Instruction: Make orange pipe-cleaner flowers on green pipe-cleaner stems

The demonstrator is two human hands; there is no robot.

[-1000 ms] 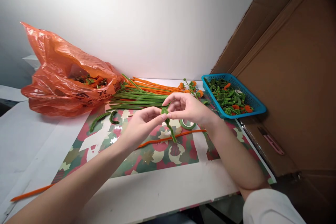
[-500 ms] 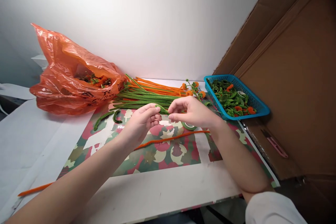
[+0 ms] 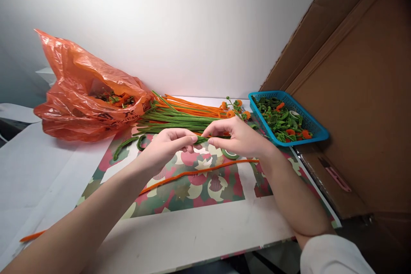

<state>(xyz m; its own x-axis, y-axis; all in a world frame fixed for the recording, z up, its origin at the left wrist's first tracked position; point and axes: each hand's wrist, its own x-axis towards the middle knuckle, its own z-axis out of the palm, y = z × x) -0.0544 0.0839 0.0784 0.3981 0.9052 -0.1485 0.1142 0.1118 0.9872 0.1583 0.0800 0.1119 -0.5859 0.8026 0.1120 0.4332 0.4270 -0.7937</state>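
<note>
Between my two hands is a short green pipe cleaner piece, held low over the patterned sheet. My left hand pinches one end with thumb and fingers. At the other end, my right hand has its thumb and index finger closed about the piece; most of it is hidden by the fingers. Just behind lie long green pipe cleaners in a bundle, with orange pipe cleaners beyond them. A single orange pipe cleaner stretches across the sheet below my hands. Under my right hand a roll of green tape shows in part.
On the left slumps an orange plastic bag with orange and green pieces inside. A blue basket of green and orange pieces stands at right, near orange pipe-cleaner flowers. Curled green pieces lie left; a pink cutter lies right.
My left hand has turned slightly, its fingers now more tucked under the green piece. My right index finger has moved left, closer to the left fingertips. The view has shifted slightly.
</note>
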